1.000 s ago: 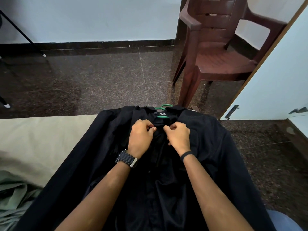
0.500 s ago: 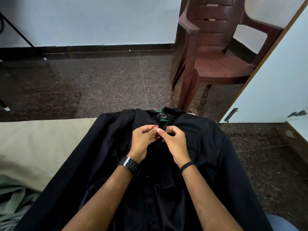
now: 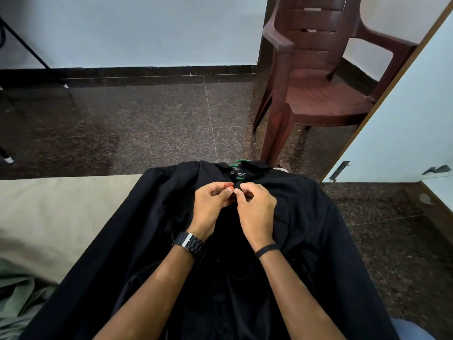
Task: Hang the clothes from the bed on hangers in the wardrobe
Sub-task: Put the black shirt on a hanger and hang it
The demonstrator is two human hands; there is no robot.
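I am pinching the black shirt (image 3: 306, 217) placket below its collar with my left hand (image 3: 210, 207) and right hand (image 3: 256, 212), fingers curled.

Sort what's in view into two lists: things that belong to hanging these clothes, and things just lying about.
Part of the job:
black shirt
green hanger
left hand
right hand
bed
grey-green garment
wardrobe door

Just there:
brown plastic chair
tripod leg
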